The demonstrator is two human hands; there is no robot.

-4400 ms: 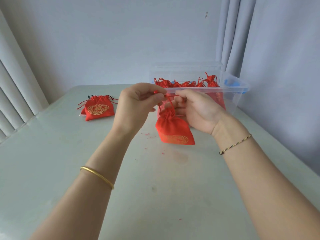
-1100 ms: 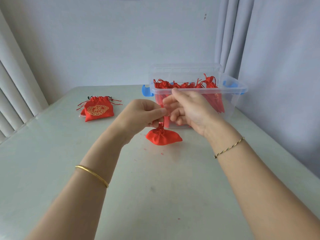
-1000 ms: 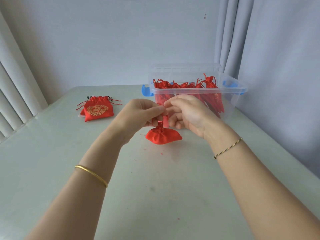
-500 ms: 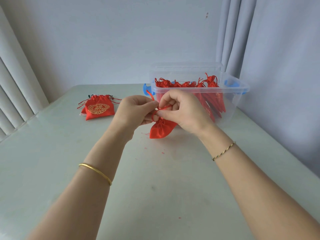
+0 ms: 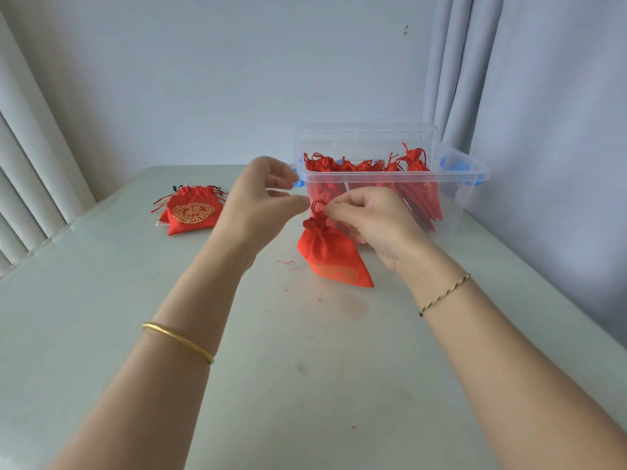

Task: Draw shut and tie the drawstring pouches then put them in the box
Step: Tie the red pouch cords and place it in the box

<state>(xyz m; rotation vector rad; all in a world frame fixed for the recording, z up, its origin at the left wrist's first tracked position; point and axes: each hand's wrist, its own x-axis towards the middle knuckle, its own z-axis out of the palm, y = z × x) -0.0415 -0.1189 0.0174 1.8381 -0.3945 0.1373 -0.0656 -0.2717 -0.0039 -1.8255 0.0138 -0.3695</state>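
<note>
Centre frame: right hand (image 5: 369, 225) pinches the drawstring (image 5: 317, 207) of the red pouch (image 5: 329, 254), neck gathered; left hand (image 5: 263, 203) hovers beside it, fingers apart. Confirm the knot is snug, then lift over the clear plastic box (image 5: 475, 173) rim.

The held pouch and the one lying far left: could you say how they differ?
The held pouch is cinched tight, its cord pinched by the right hand; the lying pouch is untouched, its neck looser. The held pouch tilts, emblem partly seen; the lying pouch shows it whole. Both are red and gold.
</note>
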